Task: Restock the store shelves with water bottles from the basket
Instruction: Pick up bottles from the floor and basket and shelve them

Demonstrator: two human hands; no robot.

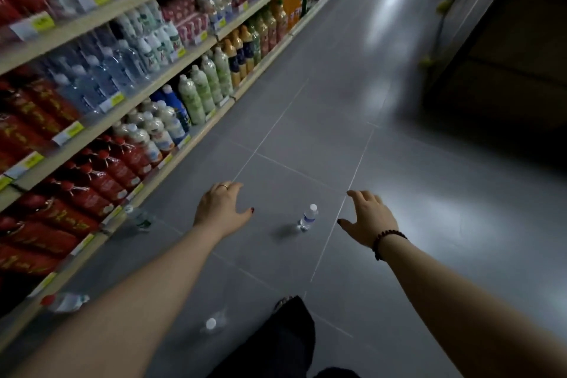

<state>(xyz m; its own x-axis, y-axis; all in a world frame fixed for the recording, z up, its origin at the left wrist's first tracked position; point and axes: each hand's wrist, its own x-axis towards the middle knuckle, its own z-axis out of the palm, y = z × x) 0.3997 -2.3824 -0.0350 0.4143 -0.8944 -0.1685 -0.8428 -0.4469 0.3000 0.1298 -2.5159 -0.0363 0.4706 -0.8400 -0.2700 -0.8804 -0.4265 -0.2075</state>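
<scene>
Down the middle of the aisle, the grey tiled floor (399,255) stretches away, streaked with pale glare. The shelves (147,89) fill the whole left side, their tiers packed with clear water bottles, red packs and bottles, pale green bottles and orange drinks, with yellow price tags along the edges. A dark unit (506,70) stands on the right, too dim to make out.

Both bare forearms reach forward over the floor. The left hand (219,209) is spread, palm down, holding nothing; the right hand (369,218) is likewise spread, fingers loose, with nothing in it. A black trouser leg (285,341) shows at the bottom edge.

The standing water bottle (308,217), small, clear and white-capped, is upright on the tiles between the two hands, touched by neither. A red-capped bottle (64,301) lies on its side by the base of the shelves, near the left forearm. A green-labelled bottle (141,218), blurred, sits farther along the same base. A white-capped bottle (211,324), also blurred, sits on the floor beside the leg.

A dark beaded bracelet (387,239) circles the right wrist, and a ring (225,186) shows on a left finger.
</scene>
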